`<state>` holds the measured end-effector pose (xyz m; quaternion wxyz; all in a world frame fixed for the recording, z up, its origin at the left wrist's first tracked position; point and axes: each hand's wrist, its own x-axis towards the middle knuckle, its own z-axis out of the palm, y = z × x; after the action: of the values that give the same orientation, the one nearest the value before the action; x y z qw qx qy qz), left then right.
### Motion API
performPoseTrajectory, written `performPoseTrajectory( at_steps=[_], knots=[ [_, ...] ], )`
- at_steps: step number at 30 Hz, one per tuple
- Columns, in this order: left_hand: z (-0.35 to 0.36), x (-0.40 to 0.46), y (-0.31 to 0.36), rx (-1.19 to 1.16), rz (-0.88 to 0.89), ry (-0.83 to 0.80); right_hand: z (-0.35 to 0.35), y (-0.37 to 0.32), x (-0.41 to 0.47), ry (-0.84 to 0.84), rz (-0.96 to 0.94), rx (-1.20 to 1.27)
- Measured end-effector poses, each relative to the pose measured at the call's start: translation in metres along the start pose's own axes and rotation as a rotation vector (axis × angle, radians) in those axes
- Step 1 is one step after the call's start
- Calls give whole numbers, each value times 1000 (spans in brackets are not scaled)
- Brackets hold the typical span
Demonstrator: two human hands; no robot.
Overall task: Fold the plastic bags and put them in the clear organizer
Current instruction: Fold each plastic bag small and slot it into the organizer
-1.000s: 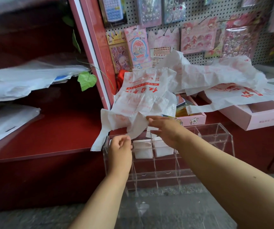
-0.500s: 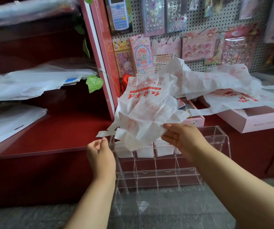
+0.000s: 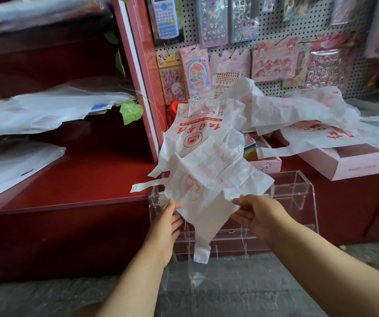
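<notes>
Hands at work: the left hand (image 3: 164, 227) and right hand (image 3: 258, 213) each pinch an edge of a white plastic bag (image 3: 209, 186), held spread above the clear organizer (image 3: 298, 195) by red shelving (image 3: 69, 186).

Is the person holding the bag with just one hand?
No, both the left hand and the right hand pinch the white plastic bag at its lower edges.

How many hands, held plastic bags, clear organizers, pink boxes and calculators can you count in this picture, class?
Hands: 2, left hand and right hand
Held plastic bag: 1
Clear organizer: 1
Pink boxes: 2, small pink box and large pink box
Calculator: 1
Total: 7
</notes>
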<state>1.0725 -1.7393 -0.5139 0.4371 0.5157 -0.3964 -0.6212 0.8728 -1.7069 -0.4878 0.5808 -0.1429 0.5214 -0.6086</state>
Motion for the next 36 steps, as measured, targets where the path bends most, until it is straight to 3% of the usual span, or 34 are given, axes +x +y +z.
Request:
performPoseTrajectory(
  at_steps=[3,6,9,13,18,22,27,33,36],
  knots=[
    [1,8,1,-215,27,-20,0,9,-7,-11,38,-69],
    [-3,14,3,-324,40,5,-6,9,-16,-4,15,-408],
    [-10,17,4,-228,46,104,-21,0,0,157,-239,-847],
    [-19,16,4,-119,73,117,-36,-17,24,352,-535,-1033],
    [-26,13,3,-65,106,74,-38,-23,49,305,-611,-1314],
    [-27,12,2,-64,103,50,-35,-15,55,199,-689,-1308],
    [-29,8,3,39,163,33,-35,-13,58,136,-896,-1119],
    [-38,8,17,38,300,68,-30,-43,30,-96,-578,-690],
    [-40,4,26,18,372,106,-29,-54,14,-214,-512,-550]
  ],
)
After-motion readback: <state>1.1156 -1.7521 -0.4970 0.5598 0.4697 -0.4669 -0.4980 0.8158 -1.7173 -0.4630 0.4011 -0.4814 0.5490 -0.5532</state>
